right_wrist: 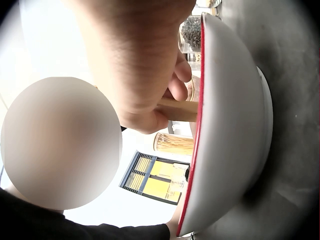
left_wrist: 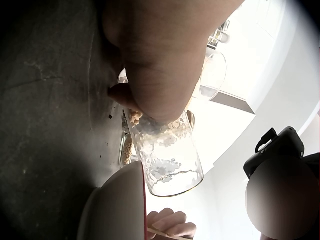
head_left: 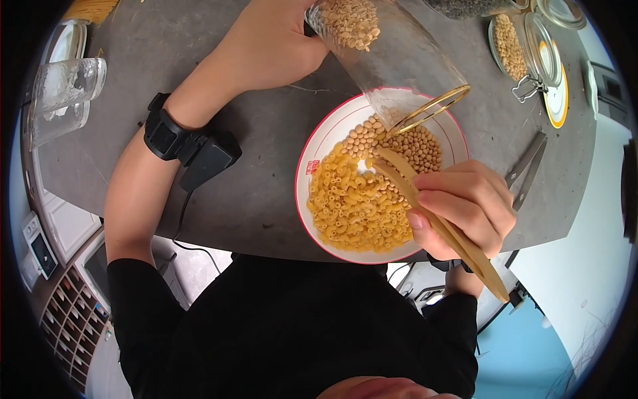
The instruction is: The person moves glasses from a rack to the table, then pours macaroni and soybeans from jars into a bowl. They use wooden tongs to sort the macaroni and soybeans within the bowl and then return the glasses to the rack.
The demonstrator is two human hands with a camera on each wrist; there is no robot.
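Note:
A white bowl with a red rim (head_left: 304, 199) holds yellow macaroni (head_left: 352, 213) and round beige beans (head_left: 422, 147). The left hand (head_left: 282, 46) grips a clear glass jar (head_left: 399, 60), tilted with its gold-rimmed mouth over the bowl; pale flakes (head_left: 349, 25) lie toward its base. In the left wrist view the jar (left_wrist: 167, 165) leans above the bowl's side (left_wrist: 120, 205). The right hand (head_left: 468, 206) pinches wooden tongs (head_left: 458, 243), their tips among the beans. From the right wrist view, the tongs (right_wrist: 182, 110) reach over the bowl's rim (right_wrist: 200, 115).
An open clip jar of beans (head_left: 510, 50) lies at the back right, beside a yellow-edged plate (head_left: 557, 100). Scissors (head_left: 527, 169) lie right of the bowl. A dark-filled jar (head_left: 465, 6) is at the back. Clear glasses (head_left: 66, 86) stand far left.

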